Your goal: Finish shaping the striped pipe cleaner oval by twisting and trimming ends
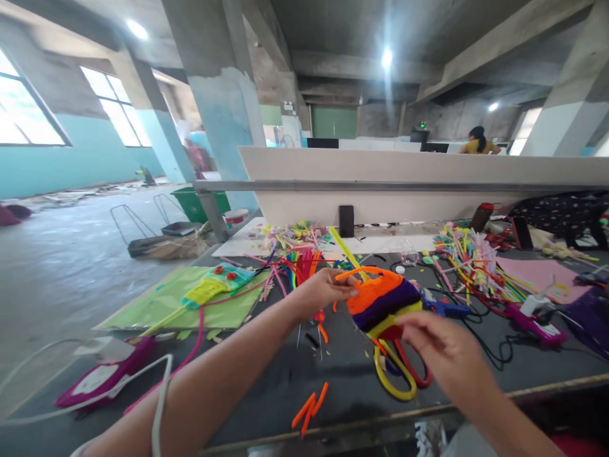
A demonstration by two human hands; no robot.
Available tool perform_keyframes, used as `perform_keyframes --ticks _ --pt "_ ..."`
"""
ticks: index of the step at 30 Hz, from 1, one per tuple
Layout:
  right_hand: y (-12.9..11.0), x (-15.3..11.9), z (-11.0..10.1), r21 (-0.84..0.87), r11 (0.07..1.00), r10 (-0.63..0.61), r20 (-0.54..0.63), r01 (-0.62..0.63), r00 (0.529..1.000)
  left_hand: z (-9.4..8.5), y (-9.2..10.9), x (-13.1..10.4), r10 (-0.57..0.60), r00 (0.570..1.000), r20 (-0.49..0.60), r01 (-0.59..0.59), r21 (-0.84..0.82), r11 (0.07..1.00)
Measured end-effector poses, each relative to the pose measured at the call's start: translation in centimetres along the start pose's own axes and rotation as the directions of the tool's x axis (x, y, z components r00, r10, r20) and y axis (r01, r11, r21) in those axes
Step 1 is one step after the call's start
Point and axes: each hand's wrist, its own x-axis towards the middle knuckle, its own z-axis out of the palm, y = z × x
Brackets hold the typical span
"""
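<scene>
A striped pipe-cleaner piece in orange, dark purple, yellow and red is held up above the dark table. My left hand is closed at its upper left, pinching an orange pipe cleaner that curves along the top edge. With thumb and fingers together, my right hand grips the lower right edge, by the yellow and red bands. A yellow loop and a red loop hang below the piece. A yellow strip sticks up behind it. Short orange cuttings lie near the table's front edge.
On the left, a yellow and teal pipe-cleaner piece rests on a green sheet. Purple power strips with cables flank the work area. A blue glue gun, bundled pipe cleaners and an upright phone stand farther back.
</scene>
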Motion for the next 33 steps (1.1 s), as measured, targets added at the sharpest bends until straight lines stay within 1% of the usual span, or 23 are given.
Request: perform_keyframes --ticks 1,2,3,4,6,8,10,12,15,17,20,22,24,26,28,30,31,33 --pt "-0.6 0.6 -1.3 -0.131 0.981 -0.162 -0.132 0.145 0.978 -0.2 0.6 -0.1 -0.008 0.999 0.050 0.006 0.035 0.999" --pt "-1.2 1.2 -2.2 -0.223 0.944 -0.287 -0.189 0.243 0.939 -0.2 1.1 -0.3 -0.012 0.994 0.113 0.004 0.074 0.997" --pt "-1.6 1.9 -2.8 -0.271 0.914 -0.355 -0.170 0.303 0.919 -0.2 1.7 -0.4 -0.025 0.984 0.177 0.003 0.122 0.993" --pt "-2.0 2.6 -3.1 -0.285 0.901 -0.377 -0.138 0.328 0.916 -0.1 2.2 -0.5 -0.045 0.973 0.228 0.006 0.167 0.986" --pt "-2.3 3.5 -2.9 -0.271 0.907 -0.351 -0.061 0.323 0.934 0.4 3.2 -0.6 -0.068 0.957 0.284 0.001 0.231 0.973" --pt "-2.1 3.7 -2.2 -0.242 0.932 -0.284 -0.020 0.271 0.959 0.9 3.8 -0.7 -0.058 0.953 0.297 -0.024 0.264 0.964" --pt "-1.6 3.3 -1.6 -0.214 0.954 -0.219 -0.022 0.209 0.975 1.5 4.0 -0.8 -0.042 0.952 0.304 -0.045 0.274 0.961" --pt "-0.8 2.8 -1.2 -0.182 0.972 -0.156 -0.034 0.147 0.987 2.0 3.8 -1.0 -0.040 0.953 0.301 -0.041 0.256 0.966" --pt "0.4 1.9 -0.6 -0.133 0.988 -0.086 -0.038 0.080 0.996 2.4 2.9 -1.2 -0.056 0.953 0.298 -0.020 0.247 0.969" --pt "1.2 1.5 0.0 -0.124 0.989 -0.093 -0.069 0.084 0.993 2.4 2.3 -1.3 -0.051 0.954 0.297 -0.044 0.304 0.952" --pt "2.1 1.1 1.1 -0.172 0.973 -0.178 -0.118 0.156 0.977 2.3 1.2 -1.4 0.005 0.958 0.287 -0.136 0.437 0.889" --pt "2.6 1.0 1.7 -0.228 0.950 -0.246 -0.121 0.214 0.962 2.4 0.2 -1.4 0.060 0.962 0.265 -0.193 0.510 0.838" --pt "3.0 1.0 2.1 -0.286 0.925 -0.291 -0.112 0.249 0.950 2.7 -1.1 -1.4 0.112 0.970 0.217 -0.215 0.543 0.812" --pt "3.5 1.0 2.3 -0.327 0.911 -0.302 -0.111 0.252 0.947 3.2 -2.5 -1.4 0.180 0.975 0.132 -0.223 0.535 0.815" --pt "4.0 1.1 2.4 -0.350 0.905 -0.298 -0.117 0.241 0.947 3.8 -3.9 -1.5 0.278 0.960 0.034 -0.255 0.517 0.817" --pt "4.4 1.2 2.5 -0.359 0.903 -0.299 -0.124 0.238 0.946 4.3 -5.1 -1.7 0.359 0.933 -0.007 -0.304 0.517 0.800" --pt "4.6 1.3 2.6 -0.358 0.901 -0.306 -0.126 0.244 0.944 4.4 -5.6 -1.8 0.389 0.921 0.000 -0.330 0.530 0.781" --pt "5.1 1.4 2.7 -0.349 0.899 -0.326 -0.132 0.264 0.936 4.5 -6.2 -1.9 0.415 0.908 0.055 -0.368 0.578 0.728"
